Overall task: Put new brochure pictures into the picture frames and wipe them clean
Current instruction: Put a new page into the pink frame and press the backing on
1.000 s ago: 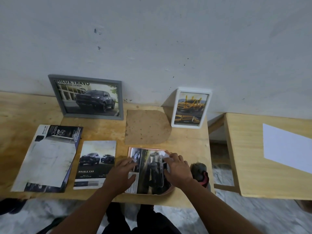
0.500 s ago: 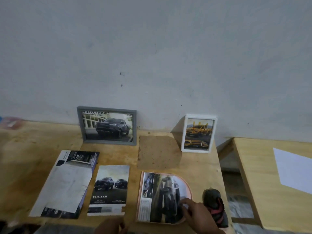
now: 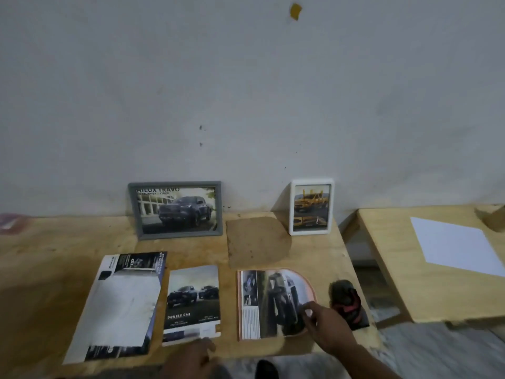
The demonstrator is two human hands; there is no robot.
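Now I'm pinching the picture (image 3: 276, 302) in the arched frame (image 3: 311, 289) with my right hand (image 3: 325, 326), near the table's (image 3: 41, 269) front right corner. Its long axis is running front to back. My left hand (image 3: 191, 356) is resting at the front edge, fingers relaxed, farther off.
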